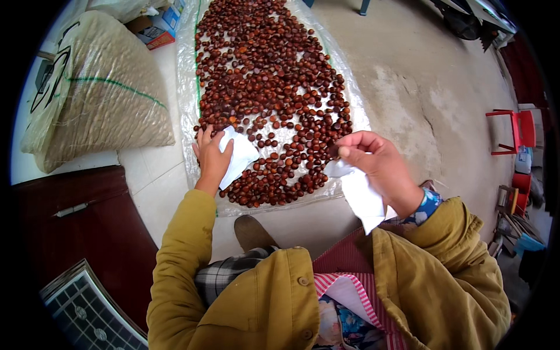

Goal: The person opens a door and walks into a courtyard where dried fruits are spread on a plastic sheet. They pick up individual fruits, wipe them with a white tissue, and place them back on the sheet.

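Note:
Brown chestnuts (262, 83) lie spread over a clear plastic sheet (356, 98) on the floor. My left hand (213, 154) rests at the left edge of the chestnuts, fingers spread over them. A white cloth or paper (239, 154) is held between its thumb and palm. At the right edge of the sheet, my right hand (378, 164) pinches a dark chestnut (334, 151) between thumb and forefinger. A second white cloth or paper (361, 194) hangs down from this hand, partly covered by the fingers.
A full woven sack (109, 96) stands at the left, near an open cardboard box (153, 30). A dark red door (87, 210) lies at lower left. Red chairs (516, 131) stand far right, by a concrete floor (407, 100). My shoe (251, 232) is before the sheet.

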### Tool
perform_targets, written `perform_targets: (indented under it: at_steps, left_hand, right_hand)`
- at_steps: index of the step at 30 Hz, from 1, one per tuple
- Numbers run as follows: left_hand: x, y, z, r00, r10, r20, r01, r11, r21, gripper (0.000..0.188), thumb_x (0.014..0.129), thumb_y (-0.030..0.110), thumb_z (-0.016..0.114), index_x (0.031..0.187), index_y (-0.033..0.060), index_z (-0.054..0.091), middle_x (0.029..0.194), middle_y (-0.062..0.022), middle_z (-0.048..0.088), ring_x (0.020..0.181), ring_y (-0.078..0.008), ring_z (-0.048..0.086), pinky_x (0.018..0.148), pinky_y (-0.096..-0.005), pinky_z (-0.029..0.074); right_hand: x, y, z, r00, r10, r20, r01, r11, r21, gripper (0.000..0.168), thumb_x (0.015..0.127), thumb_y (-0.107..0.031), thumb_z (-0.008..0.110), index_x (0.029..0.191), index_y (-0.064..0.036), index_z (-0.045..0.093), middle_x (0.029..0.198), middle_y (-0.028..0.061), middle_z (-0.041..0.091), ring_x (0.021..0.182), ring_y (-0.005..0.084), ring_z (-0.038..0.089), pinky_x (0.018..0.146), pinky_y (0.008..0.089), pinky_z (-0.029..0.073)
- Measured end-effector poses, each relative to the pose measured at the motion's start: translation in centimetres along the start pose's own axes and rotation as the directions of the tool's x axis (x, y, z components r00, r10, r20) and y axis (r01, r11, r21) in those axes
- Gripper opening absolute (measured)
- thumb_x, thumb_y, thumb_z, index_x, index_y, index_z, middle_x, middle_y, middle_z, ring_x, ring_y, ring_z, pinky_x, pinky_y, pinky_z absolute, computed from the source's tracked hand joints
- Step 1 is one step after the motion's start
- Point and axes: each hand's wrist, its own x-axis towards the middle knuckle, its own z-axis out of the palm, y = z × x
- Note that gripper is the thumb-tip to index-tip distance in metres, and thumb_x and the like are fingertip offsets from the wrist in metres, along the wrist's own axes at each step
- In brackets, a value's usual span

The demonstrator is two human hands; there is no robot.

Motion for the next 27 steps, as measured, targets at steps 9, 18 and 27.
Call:
perform_targets:
  at_steps: [9,18,27]
  left_hand:
    - [-1.5,14.7,-7.3,0.747,0.368,0.554,0.537,0.159,-0.829,0.02,0.088,0.013,0.058,0.102,-0.0009,0.056,0.091,-0.0072,0.061,0.081,-0.014,0.06,0.075,-0.0261,0.049]
    - [-1.8,16.9,-8.4,0.685,0.347,0.64,0.655,0.089,-0.75,0.021,0.087,0.016,0.061,0.098,-0.0002,0.053,0.087,-0.0051,0.06,0.076,-0.0092,0.058,0.071,-0.0227,0.05]
    - [-1.7,16.9,-9.0,0.632,0.366,0.683,0.701,0.107,-0.705,0.018,0.087,0.006,0.055,0.102,-0.003,0.053,0.091,-0.0089,0.062,0.08,-0.0123,0.061,0.073,-0.0247,0.051]
  right_hand:
    - [0.1,1.5,1.3,0.951,-0.286,0.116,0.309,0.898,-0.315,0.015,0.08,-0.004,0.066,0.093,0.0,0.059,0.088,0.0023,0.06,0.082,0.0079,0.055,0.073,0.0222,0.045]
    - [-0.3,1.2,2.3,0.777,-0.567,0.272,0.607,0.564,-0.559,0.017,0.075,-0.003,0.068,0.09,-0.002,0.06,0.086,0.0096,0.06,0.081,0.0229,0.058,0.071,0.0309,0.046]
    - [-0.4,1.4,2.4,0.685,-0.623,0.378,0.69,0.388,-0.611,0.018,0.075,-0.002,0.067,0.091,-0.002,0.058,0.084,0.0116,0.057,0.077,0.0269,0.058,0.066,0.0336,0.047]
